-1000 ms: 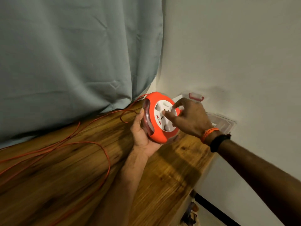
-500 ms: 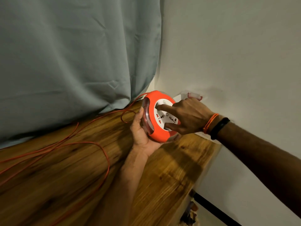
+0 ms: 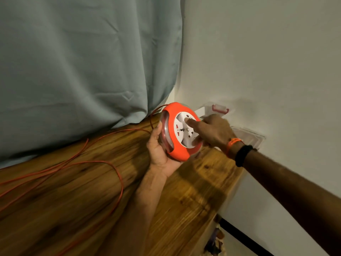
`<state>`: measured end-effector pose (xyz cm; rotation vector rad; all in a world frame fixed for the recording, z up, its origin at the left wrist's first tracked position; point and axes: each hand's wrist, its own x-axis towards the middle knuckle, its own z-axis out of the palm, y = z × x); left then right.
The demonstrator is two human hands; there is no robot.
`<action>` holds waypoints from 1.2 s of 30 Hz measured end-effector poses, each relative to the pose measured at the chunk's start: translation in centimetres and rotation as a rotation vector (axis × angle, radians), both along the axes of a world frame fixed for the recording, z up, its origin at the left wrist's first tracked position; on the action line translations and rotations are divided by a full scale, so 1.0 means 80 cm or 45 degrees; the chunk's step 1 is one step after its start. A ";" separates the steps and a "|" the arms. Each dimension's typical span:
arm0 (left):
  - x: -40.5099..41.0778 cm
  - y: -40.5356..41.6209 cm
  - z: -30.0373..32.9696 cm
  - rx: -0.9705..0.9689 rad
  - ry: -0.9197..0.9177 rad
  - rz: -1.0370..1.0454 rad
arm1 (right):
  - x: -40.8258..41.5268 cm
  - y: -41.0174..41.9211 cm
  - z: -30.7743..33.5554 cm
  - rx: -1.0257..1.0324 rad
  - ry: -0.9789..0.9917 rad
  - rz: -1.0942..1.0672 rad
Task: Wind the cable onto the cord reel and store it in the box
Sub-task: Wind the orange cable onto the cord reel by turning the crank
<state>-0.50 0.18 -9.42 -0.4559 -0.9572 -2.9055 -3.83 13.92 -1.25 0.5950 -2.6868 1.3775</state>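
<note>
- At the far right corner of the table (image 3: 193, 185), where the curtain (image 3: 83, 61) meets the wall (image 3: 267, 52), the left hand (image 3: 158, 150) holds the orange cord reel (image 3: 177, 145) upright and clear of the wood, its white socket face turned toward the person.
- The left fingers are wrapped behind the reel and hidden; only the thumb shows, pressed along the clear rim, so the hand is plainly closed on the reel.
- The right hand (image 3: 212, 132) lies on the socket face, its index finger stretched out with the tip on the upper part of the white disc and the other fingers loosely curled at the lower edge. It grips nothing; it pushes on the disc.
- The step in hand looks like winding: the finger seems set to turn the disc and draw cord in.
- Much of the orange cable (image 3: 118, 174) is not yet wound; it runs from the top of the reel along the back edge of the table and lies in loose loops toward the left edge.
- The clear box (image 3: 247, 135) with a red latch sits against the wall at the right edge, just behind the right hand, partly hidden.
- The next move calls for a steady circular push while the left hand keeps the reel from turning, and for loops that feed without snagging.
</note>
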 end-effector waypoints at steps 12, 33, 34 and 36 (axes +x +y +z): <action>-0.002 -0.001 -0.003 0.017 -0.018 -0.139 | -0.022 0.023 0.007 0.976 1.353 0.393; 0.000 0.004 -0.001 0.010 -0.064 0.009 | -0.010 0.015 -0.003 0.159 0.378 -0.003; 0.000 0.003 -0.002 0.009 -0.068 -0.007 | -0.004 0.020 0.005 0.265 0.628 0.033; -0.001 0.001 -0.002 0.023 -0.059 -0.050 | 0.004 0.030 0.014 0.481 0.944 0.189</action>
